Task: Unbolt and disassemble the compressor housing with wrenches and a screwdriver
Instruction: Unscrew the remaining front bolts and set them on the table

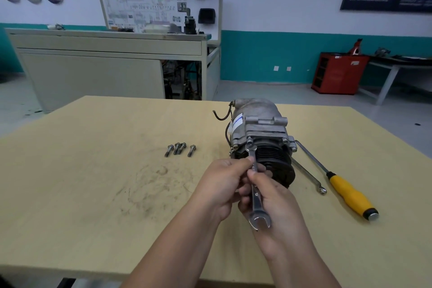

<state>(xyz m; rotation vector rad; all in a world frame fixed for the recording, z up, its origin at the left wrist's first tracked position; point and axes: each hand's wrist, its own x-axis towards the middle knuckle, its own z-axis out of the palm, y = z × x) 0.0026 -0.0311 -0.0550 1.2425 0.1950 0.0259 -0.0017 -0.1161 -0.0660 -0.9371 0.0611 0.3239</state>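
Left hand [222,184] and right hand [277,201] curl their fingers round the wrench [256,190], its ring at a flange bolt [249,140] of the compressor [259,121] on the table [93,182] near four loose bolts [180,149]; unbolting seems under way, and the next move calls for a steady turn.

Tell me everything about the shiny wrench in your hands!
The combination wrench is shiny silver metal, a slim flat bar. Its ring end reaches a bolt on the compressor; its open end points back toward the camera. The left hand pinches the upper shaft, the right hand grips the middle. It is held above the table.
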